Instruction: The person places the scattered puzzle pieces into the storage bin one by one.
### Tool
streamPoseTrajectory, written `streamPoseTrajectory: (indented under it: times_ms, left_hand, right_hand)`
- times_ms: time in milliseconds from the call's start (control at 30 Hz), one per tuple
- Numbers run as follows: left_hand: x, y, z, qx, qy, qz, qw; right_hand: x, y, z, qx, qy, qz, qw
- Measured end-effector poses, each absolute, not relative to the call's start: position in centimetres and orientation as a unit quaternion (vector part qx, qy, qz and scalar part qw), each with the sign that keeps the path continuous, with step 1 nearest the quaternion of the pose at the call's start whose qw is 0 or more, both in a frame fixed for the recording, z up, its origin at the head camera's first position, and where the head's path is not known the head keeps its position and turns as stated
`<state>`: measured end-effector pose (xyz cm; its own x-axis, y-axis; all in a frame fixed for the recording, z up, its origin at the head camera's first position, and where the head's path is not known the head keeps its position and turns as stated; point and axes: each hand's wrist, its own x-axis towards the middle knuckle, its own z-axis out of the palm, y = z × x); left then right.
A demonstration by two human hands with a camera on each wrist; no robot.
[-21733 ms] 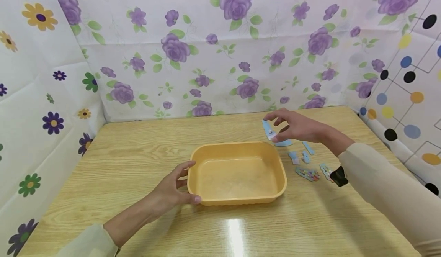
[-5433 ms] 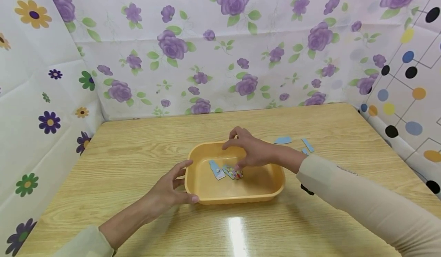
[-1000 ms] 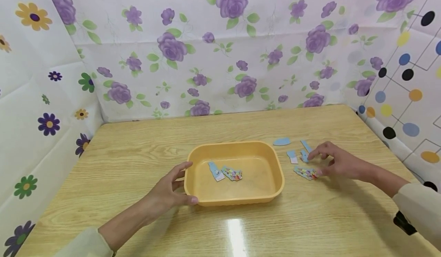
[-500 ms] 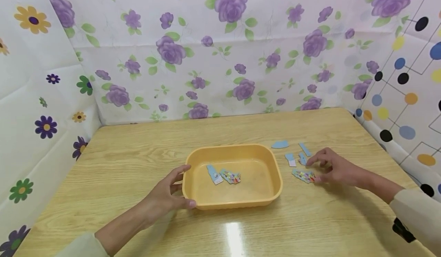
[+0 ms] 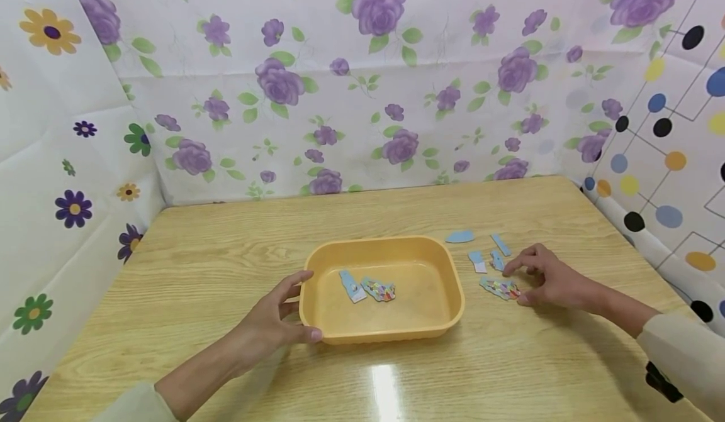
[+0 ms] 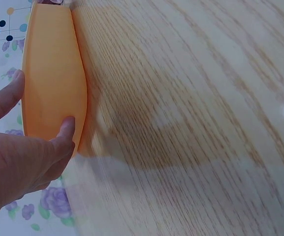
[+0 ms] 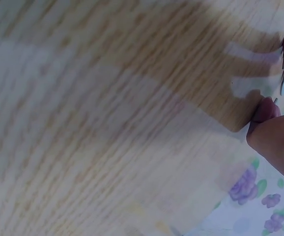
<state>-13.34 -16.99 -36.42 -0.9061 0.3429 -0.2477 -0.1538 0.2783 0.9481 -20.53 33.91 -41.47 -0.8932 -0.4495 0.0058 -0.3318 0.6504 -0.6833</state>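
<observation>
A yellow plastic tub (image 5: 385, 332) sits on the table, with a blue puzzle piece (image 5: 350, 283) and a multicoloured puzzle piece (image 5: 379, 289) lying in it. My left hand (image 5: 272, 318) holds the tub's left end, thumb at the front corner and fingers along the side wall. To the right of the tub, my right hand (image 5: 546, 280) is lowered over loose pieces with thumb and forefinger apart. Its thumb is right at the end of another multicoloured piece (image 5: 498, 288); its forefinger is beside a small blue piece (image 5: 496, 260). The right wrist view catches only fingertips and slivers of pieces.
More flat pieces lie right of the tub: a blue-and-white piece (image 5: 477, 261), a curved blue piece (image 5: 460, 237) and a narrow blue strip (image 5: 501, 244). Flower-printed cloth (image 5: 340, 95) hangs behind the wooden table (image 5: 238, 252), with a dotted cloth (image 5: 668, 158) at right.
Since the oldest frame, a blue piece and a multicoloured piece have come into the tub, and my right hand has moved to the remaining pieces. Over the last second it barely shifts; the left stays put.
</observation>
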Motion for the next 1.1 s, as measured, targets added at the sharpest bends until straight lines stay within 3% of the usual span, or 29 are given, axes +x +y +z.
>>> streamPoseTrajectory:
  times_ms: [500, 867, 1100]
  left_hand:
    - [-13.5, -17.1, -36.4, 0.067, 0.769, 0.599, 0.214]
    - [-13.5, -17.1, -36.5, 0.068, 0.762, 0.606, 0.216]
    - [-13.4, -17.1, -36.4, 0.069, 0.764, 0.605, 0.214]
  right_hand:
    - [-20.3, 33.3, -41.8, -0.225, 0.899, -0.372, 0.043]
    - [-19.8, 32.6, -42.9, -0.287, 0.907, -0.300, -0.065]
    - [-19.7, 32.1, -42.9, -0.285, 0.906, -0.307, -0.062]
